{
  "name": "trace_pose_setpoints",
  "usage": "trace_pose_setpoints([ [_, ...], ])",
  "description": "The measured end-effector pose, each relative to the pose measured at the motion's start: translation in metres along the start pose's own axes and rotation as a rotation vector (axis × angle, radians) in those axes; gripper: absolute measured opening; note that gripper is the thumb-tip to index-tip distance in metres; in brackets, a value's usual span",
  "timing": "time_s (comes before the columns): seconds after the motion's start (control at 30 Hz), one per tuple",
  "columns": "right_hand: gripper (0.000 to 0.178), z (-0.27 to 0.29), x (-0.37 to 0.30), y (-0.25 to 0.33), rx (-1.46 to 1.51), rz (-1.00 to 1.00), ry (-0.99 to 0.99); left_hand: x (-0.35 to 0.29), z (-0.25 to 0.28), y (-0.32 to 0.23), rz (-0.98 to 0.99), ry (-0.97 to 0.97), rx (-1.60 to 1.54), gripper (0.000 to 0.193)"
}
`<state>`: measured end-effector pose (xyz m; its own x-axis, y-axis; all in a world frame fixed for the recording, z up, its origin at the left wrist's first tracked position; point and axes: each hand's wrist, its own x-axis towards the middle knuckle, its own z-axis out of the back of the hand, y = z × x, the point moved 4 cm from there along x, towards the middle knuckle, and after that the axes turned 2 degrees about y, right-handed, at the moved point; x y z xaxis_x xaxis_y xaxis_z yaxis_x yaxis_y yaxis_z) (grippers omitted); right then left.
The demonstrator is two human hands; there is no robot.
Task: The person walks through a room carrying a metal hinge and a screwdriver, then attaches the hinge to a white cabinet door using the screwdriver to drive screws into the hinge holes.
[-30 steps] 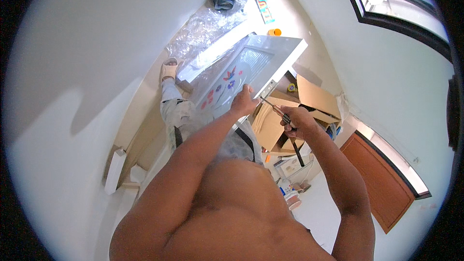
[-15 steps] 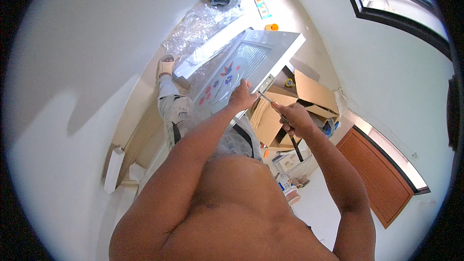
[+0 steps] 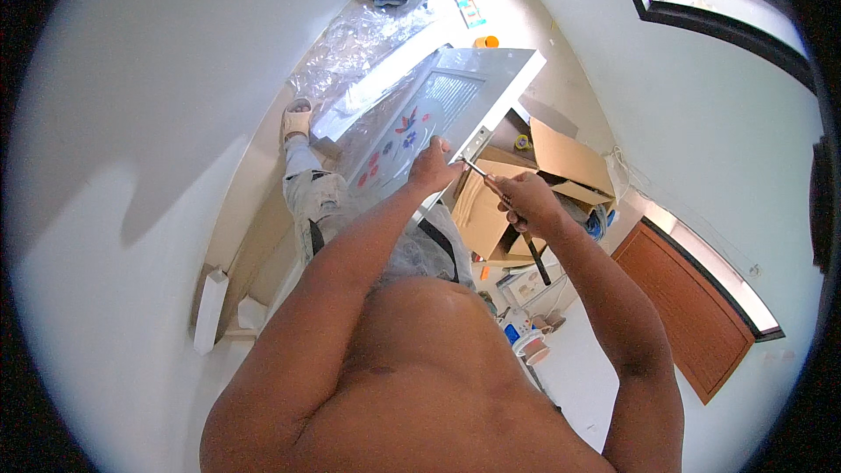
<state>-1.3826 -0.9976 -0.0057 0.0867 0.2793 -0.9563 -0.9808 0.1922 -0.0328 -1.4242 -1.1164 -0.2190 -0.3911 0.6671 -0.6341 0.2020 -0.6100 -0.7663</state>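
Gripping a screwdriver [image 3: 476, 170] in our closed right hand [image 3: 528, 201], we have its tip at the narrow edge of the white door [image 3: 499, 74], by the metal plate [image 3: 477, 141] and just beside the fingers of our left hand [image 3: 432, 168]. That left hand is partly curled against the door near the same edge, though we cannot tell whether it pinches anything small. The door leans before us, reaching up beyond both hands, while an open cardboard box [image 3: 571, 158] sits past our right hand.
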Motion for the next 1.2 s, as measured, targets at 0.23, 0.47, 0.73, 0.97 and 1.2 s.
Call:
trace_pose_setpoints([
  [0.23,0.026,-0.026,-0.021,0.011,-1.507,0.667,-0.266,0.002,-0.001,0.001,0.036,0.028,0.006,0.065],
  [0.47,0.040,-0.002,-0.001,0.017,-0.459,0.230,-0.226,0.003,-0.007,0.003,0.060,0.051,-0.024,0.061],
  [0.73,0.034,-0.022,-0.012,0.012,-1.358,0.756,-0.423,0.005,-0.006,0.003,-0.038,-0.029,0.010,0.065],
  [0.97,0.027,-0.017,-0.009,0.016,-1.165,0.499,-0.308,0.004,-0.007,0.009,0.009,0.013,-0.005,0.064],
  [1.2,0.043,0.001,0.021,-0.002,-0.361,0.207,-0.259,0.007,-0.006,0.009,-0.025,-0.024,0.019,0.065],
])
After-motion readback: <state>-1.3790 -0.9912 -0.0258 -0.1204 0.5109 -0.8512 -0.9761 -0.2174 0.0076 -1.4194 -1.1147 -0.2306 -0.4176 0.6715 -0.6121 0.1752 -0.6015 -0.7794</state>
